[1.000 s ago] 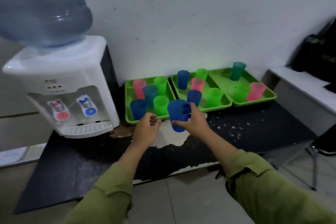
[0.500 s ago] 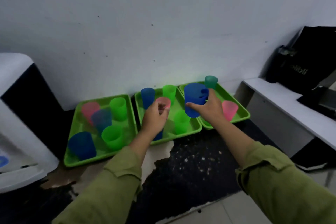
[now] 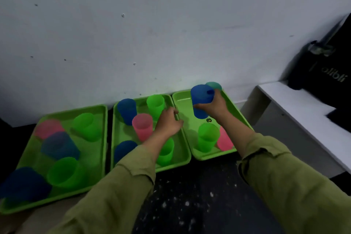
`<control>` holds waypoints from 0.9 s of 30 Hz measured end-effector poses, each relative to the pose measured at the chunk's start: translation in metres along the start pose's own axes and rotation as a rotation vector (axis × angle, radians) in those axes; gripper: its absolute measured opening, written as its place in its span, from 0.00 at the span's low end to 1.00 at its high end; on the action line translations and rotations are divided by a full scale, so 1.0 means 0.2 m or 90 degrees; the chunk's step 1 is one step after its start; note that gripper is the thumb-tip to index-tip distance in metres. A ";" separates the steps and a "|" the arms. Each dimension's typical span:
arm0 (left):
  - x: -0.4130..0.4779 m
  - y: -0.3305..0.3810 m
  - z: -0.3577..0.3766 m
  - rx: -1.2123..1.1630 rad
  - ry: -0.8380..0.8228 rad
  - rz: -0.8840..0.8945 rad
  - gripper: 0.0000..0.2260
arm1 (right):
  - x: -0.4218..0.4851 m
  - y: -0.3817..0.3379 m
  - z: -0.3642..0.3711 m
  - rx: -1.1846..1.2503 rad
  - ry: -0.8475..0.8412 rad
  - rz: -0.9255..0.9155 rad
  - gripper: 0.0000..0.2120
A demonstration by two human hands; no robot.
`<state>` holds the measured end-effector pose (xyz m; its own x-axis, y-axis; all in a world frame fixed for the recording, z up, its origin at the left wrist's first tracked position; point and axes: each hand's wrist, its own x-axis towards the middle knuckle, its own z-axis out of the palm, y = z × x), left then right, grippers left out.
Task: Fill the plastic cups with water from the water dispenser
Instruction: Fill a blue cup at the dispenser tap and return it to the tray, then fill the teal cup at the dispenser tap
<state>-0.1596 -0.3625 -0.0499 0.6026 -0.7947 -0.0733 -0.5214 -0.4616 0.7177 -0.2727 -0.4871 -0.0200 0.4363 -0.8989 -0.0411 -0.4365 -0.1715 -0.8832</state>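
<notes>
My right hand (image 3: 213, 105) grips a blue plastic cup (image 3: 200, 100) and holds it over the right green tray (image 3: 182, 99), near its back. A teal cup (image 3: 214, 85) stands just behind it. My left hand (image 3: 169, 121) hovers over the middle green tray (image 3: 185, 155) with fingers loosely curled, holding nothing, beside a pink cup (image 3: 142, 126). A green cup (image 3: 208, 137) and a pink cup (image 3: 225, 139) stand at the front of the right tray. The water dispenser is out of view.
The left green tray (image 3: 103, 119) holds pink, blue and green cups. The trays sit on a dark speckled surface (image 3: 190, 195) against a white wall. A white ledge (image 3: 303, 112) with a black bag (image 3: 326, 70) lies to the right.
The view swung right, away from the dispenser. My right hand carried the blue cup to the right tray's back. My left hand moved right, over the middle tray.
</notes>
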 end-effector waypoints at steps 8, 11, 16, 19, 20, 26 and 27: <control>0.25 -0.03 0.25 0.095 -0.070 -0.159 0.25 | 0.42 0.15 0.14 -0.063 -0.154 0.016 0.35; 0.28 -0.03 0.33 0.095 -0.070 -0.191 0.24 | 0.52 0.19 0.21 -0.081 -0.187 0.011 0.35; 0.30 -0.04 0.41 0.095 0.009 -0.223 0.23 | 0.64 0.26 0.30 -0.083 -0.201 0.029 0.33; 0.30 -0.05 0.42 0.085 0.036 -0.224 0.23 | 0.66 0.30 0.33 -0.057 -0.191 0.048 0.33; 0.30 -0.05 0.42 0.083 0.039 -0.227 0.23 | 0.67 0.30 0.34 -0.037 -0.188 0.057 0.33; 0.31 -0.04 0.43 0.071 0.052 -0.231 0.23 | 0.69 0.35 0.33 -0.044 -0.199 0.048 0.34; 0.31 -0.04 0.43 0.067 0.056 -0.231 0.23 | 0.69 0.36 0.32 -0.054 -0.206 0.046 0.34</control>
<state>-0.1705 -0.4414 -0.1189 0.8068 -0.5370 -0.2464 -0.3204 -0.7481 0.5812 -0.1929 -0.5983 -0.1196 0.6231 -0.7376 -0.2601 -0.5333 -0.1574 -0.8312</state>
